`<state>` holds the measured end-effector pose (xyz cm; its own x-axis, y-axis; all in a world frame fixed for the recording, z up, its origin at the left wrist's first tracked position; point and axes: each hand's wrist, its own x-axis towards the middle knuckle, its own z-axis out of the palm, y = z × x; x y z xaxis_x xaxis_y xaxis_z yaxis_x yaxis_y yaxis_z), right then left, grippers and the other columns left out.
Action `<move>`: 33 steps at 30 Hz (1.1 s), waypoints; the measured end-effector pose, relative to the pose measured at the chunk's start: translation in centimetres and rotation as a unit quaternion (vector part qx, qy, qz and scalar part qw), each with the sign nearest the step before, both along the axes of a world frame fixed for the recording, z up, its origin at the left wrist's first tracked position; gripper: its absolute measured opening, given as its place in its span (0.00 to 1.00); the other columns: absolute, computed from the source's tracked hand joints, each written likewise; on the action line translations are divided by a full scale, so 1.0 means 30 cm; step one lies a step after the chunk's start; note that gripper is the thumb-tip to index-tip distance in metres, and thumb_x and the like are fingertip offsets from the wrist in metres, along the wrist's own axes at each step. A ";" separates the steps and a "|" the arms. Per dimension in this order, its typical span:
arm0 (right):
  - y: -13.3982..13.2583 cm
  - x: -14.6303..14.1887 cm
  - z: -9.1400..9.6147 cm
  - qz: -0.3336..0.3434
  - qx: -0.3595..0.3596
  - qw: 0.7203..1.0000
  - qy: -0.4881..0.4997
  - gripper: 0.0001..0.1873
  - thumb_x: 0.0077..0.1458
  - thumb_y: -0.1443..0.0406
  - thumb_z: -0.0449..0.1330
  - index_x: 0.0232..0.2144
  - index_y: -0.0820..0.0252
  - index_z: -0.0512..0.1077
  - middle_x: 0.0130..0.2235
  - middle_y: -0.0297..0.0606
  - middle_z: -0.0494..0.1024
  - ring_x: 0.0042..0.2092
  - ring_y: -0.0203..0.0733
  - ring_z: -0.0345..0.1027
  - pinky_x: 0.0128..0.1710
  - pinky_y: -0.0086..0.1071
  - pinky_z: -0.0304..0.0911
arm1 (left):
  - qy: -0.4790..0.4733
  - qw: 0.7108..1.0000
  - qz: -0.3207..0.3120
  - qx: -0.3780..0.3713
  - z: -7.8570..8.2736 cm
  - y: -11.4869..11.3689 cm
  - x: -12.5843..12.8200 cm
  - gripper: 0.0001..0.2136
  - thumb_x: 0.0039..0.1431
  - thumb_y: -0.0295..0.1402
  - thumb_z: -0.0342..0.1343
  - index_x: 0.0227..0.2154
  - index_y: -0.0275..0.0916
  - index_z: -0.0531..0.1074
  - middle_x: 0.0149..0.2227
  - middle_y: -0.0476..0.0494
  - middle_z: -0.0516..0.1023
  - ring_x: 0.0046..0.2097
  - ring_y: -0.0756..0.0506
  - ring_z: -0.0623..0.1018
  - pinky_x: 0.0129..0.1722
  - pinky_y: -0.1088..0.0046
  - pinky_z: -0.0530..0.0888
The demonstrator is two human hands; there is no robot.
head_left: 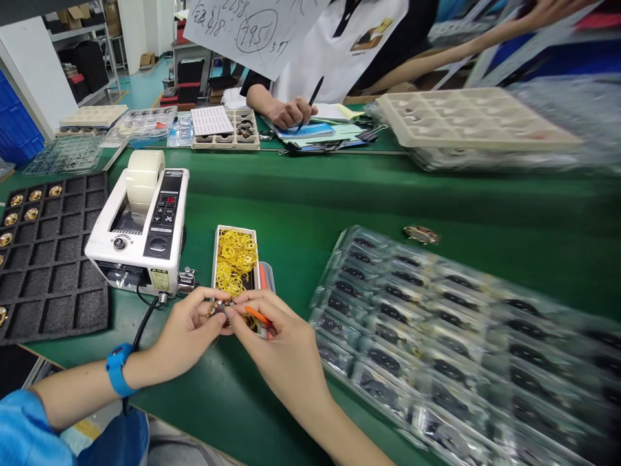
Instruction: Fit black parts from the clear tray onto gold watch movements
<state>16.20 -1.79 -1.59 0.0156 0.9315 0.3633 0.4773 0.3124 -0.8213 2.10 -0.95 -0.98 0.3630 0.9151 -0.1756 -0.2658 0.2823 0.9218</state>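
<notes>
My left hand (pixel 177 336), with a blue band on the wrist, pinches a small metallic part (pixel 220 307) by its edge. From the other side, the fingertips of my right hand (pixel 288 346) meet the same part. An orange-handled slim tool (pixel 258 316) lies in the right hand, between thumb and fingers; its tip is hidden. Fingers cover most of the part, so its exact kind does not show. Just beyond both hands stands a narrow white box (pixel 217 249) filled with thin yellow rings (pixel 237 255).
A white tape dispenser (pixel 167 249) stands at left, beside a black foam tray (pixel 63 281) with several gold round parts. Transparent trays (pixel 412 259) of dark parts fill the right. A loose oval part (pixel 421 234) lies behind them. Opposite, a person's hand (pixel 291 113) holds a pen.
</notes>
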 end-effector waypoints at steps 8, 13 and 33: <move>-0.003 0.002 -0.033 -0.039 0.111 0.989 -0.088 0.05 0.57 0.66 0.60 0.37 0.56 0.68 0.36 0.38 0.74 0.35 0.40 0.72 0.28 0.29 0.67 | 0.011 0.999 0.017 -0.034 0.017 0.020 -0.002 0.24 0.46 0.49 0.66 0.38 0.37 0.69 0.24 0.52 0.76 0.30 0.51 0.77 0.37 0.72 0.77; 0.013 0.009 -0.016 0.044 0.048 0.997 -0.048 0.07 0.60 0.67 0.56 0.29 0.56 0.67 0.31 0.34 0.72 0.31 0.37 0.70 0.28 0.27 0.66 | 0.041 0.999 0.016 -0.023 0.003 0.008 -0.006 0.21 0.50 0.48 0.64 0.39 0.37 0.69 0.27 0.51 0.75 0.31 0.51 0.76 0.37 0.73 0.77; 0.003 0.012 -0.019 0.052 0.298 0.915 -0.267 0.14 0.63 0.74 0.43 0.31 0.62 0.67 0.30 0.41 0.73 0.31 0.41 0.66 0.29 0.31 0.62 | 0.446 0.676 -0.029 0.586 0.010 0.030 -0.084 0.10 0.62 0.20 0.44 0.32 0.36 0.69 0.30 0.43 0.73 0.31 0.46 0.71 0.29 0.73 0.69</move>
